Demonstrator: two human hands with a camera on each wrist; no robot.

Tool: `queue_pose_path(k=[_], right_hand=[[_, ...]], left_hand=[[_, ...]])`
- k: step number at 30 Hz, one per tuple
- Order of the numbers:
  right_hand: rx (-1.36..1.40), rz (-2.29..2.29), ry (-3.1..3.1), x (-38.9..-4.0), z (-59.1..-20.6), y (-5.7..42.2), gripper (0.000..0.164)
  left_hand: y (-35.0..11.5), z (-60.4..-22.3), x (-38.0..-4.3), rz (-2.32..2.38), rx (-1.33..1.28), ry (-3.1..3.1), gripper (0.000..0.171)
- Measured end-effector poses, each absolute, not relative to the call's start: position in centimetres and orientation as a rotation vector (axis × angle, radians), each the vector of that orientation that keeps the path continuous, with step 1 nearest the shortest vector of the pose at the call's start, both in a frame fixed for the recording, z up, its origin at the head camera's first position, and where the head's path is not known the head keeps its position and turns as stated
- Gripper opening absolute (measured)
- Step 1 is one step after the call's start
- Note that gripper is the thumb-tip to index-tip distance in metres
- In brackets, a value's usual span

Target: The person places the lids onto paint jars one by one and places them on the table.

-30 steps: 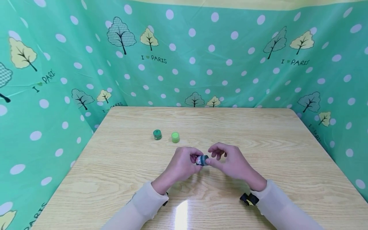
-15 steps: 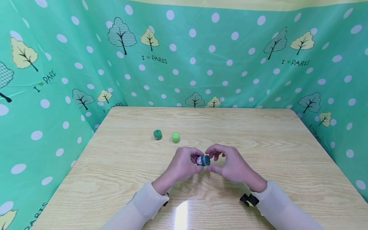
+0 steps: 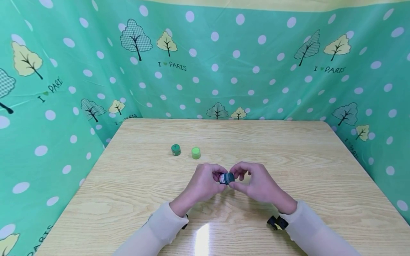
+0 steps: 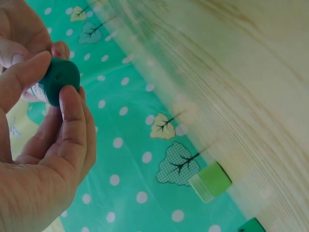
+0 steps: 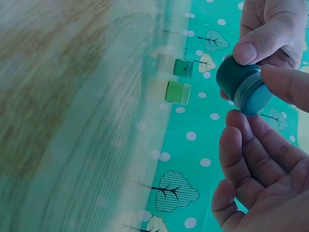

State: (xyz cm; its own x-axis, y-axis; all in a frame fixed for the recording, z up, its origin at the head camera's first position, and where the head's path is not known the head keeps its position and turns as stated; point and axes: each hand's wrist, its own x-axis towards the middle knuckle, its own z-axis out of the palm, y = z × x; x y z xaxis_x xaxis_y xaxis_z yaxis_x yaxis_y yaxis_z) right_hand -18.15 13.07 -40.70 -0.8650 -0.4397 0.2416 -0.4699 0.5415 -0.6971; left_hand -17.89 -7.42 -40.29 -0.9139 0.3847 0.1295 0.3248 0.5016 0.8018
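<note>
Above the table, my left hand [image 3: 205, 181] grips a small dark green paint jar [image 3: 226, 178] tilted on its side. The jar has a white printed label. Its ridged, paler end [image 5: 251, 92] points to the right. The thumb and fingertips of my right hand [image 3: 256, 181] pinch that end from opposite sides; the other fingers are loosely bent. In the left wrist view, the jar's smooth dark end [image 4: 65, 77] sits between my left thumb and fingers. Beyond the hands stand a light green jar [image 3: 196, 153] and a green jar [image 3: 175, 150], side by side and apart.
The wooden table [image 3: 288, 156] has light glare near its front edge. A green polka-dotted cloth [image 3: 224, 71] with printed trees hangs behind it and along both sides. Black wrist straps [image 3: 278, 223] show at the cuffs.
The right thumb and fingers first drew slightly away from the jar's end, then closed back onto it. My left hand holds the jar almost still. The two standing jars have not moved.
</note>
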Motion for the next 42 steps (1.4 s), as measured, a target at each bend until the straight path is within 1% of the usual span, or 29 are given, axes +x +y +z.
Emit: queue_pose_path(k=[9, 20, 29, 35, 39, 42], right_hand=[[0.744, 1.295, -2.745, -18.08, -40.93, 12.91, 0.020], [0.678, 1.282, -2.786, -17.98, -40.82, 12.75, 0.022], [0.661, 1.243, -2.803, -17.98, -41.08, 12.72, 0.028], [0.659, 1.221, -2.811, -18.01, -40.77, 12.95, 0.032], [0.721, 1.197, -2.769, -18.07, -40.61, 13.18, 0.033], [0.804, 1.194, -2.716, -18.11, -40.60, 13.32, 0.037]], left_hand=[[-7.43, -40.30, -17.87, 1.397, 0.635, 2.661, 0.026], [-7.33, -40.22, -17.85, 1.382, 0.644, 2.682, 0.028], [-7.34, -40.24, -17.70, 1.355, 0.671, 2.707, 0.024], [-7.34, -40.23, -17.73, 1.386, 0.648, 2.682, 0.026], [-7.34, -40.24, -17.79, 1.399, 0.638, 2.667, 0.025], [-7.34, -40.25, -17.83, 1.403, 0.636, 2.662, 0.025]])
